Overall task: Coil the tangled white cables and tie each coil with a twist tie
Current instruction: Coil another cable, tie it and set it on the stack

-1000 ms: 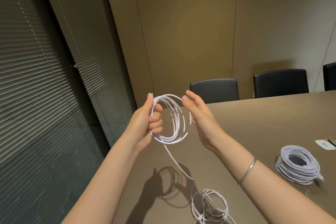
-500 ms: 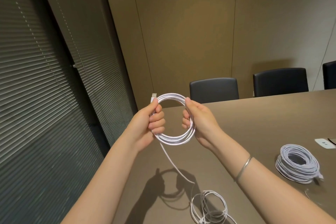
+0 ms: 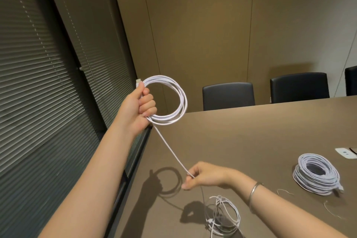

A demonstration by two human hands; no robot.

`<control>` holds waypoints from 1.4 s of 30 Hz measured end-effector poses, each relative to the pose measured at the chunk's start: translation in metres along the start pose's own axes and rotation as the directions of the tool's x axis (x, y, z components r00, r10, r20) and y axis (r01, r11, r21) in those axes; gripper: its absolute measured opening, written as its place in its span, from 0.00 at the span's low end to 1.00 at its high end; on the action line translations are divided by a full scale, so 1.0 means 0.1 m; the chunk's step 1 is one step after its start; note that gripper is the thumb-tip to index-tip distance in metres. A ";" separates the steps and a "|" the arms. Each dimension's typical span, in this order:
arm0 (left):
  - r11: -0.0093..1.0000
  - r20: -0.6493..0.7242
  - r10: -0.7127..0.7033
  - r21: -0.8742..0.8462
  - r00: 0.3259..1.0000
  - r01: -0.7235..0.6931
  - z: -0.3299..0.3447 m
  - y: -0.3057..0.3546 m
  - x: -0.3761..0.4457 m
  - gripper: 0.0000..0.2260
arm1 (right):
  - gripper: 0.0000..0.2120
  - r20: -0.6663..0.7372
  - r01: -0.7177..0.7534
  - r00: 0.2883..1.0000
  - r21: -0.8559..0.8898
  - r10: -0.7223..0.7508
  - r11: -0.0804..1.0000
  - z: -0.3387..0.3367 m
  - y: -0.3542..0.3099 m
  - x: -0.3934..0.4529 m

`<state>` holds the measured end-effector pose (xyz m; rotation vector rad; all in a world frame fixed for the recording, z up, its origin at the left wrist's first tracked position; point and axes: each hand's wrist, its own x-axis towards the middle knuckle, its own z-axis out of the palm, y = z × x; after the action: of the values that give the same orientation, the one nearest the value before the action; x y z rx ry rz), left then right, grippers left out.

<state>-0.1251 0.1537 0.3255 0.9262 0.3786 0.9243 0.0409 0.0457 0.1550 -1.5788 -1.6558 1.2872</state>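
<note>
My left hand point(image 3: 140, 108) grips a round coil of white cable point(image 3: 173, 100) held up in the air above the table's left corner, a plug end sticking out above the thumb. One strand point(image 3: 170, 150) runs taut from the coil down to my right hand point(image 3: 204, 177), which pinches it low over the table. Below that hand lies a loose tangle of the same white cable point(image 3: 225, 216). A wound coil of white cable point(image 3: 316, 174) rests on the table at the right. Thin twist ties point(image 3: 284, 191) lie in front of it.
The brown table point(image 3: 251, 141) fills the lower right. A white socket plate point(image 3: 345, 158) sits near its right edge. Black chairs point(image 3: 228, 95) stand along the far side. Window blinds point(image 3: 38, 102) run along the left, close to the table's edge.
My right hand has let go of the coil, dropped toward the table and now pinches the trailing strand, pulling it taut. The left hand still holds the coil, lifted slightly.
</note>
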 end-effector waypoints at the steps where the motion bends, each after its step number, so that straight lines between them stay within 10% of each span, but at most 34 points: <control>1: 1.000 -0.004 0.014 -0.015 1.000 -0.014 -0.03 0.06 0.00 0.17 | 0.08 -0.014 -0.043 0.999 -0.014 0.042 0.999 -0.01 0.09 0.01; 9: 0.991 -0.114 0.124 0.056 0.986 -0.118 -0.31 0.44 -0.08 0.18 | 0.14 -0.314 -0.148 0.913 0.341 0.261 0.928 -0.41 0.45 -0.12; 15: 0.954 -0.163 0.135 0.287 0.977 -0.084 -0.44 0.29 -0.08 0.17 | 0.11 -0.432 0.188 0.850 0.783 0.301 0.594 -0.68 0.02 -0.10; 29: 0.892 -0.143 0.181 0.442 0.973 -0.101 -0.04 -0.44 -0.08 0.14 | 0.05 -0.799 0.604 0.565 0.229 -0.207 0.764 -0.12 -1.15 -0.08; 42: 0.983 -0.344 0.163 0.139 0.925 -0.121 0.16 -0.62 -0.11 0.18 | 0.04 -0.778 0.540 0.577 0.136 -0.248 0.830 0.07 -1.07 0.01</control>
<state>-0.0897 0.1198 0.2831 0.9002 0.6863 1.2189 -0.0153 0.0581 0.2459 -1.1452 -1.0619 0.5231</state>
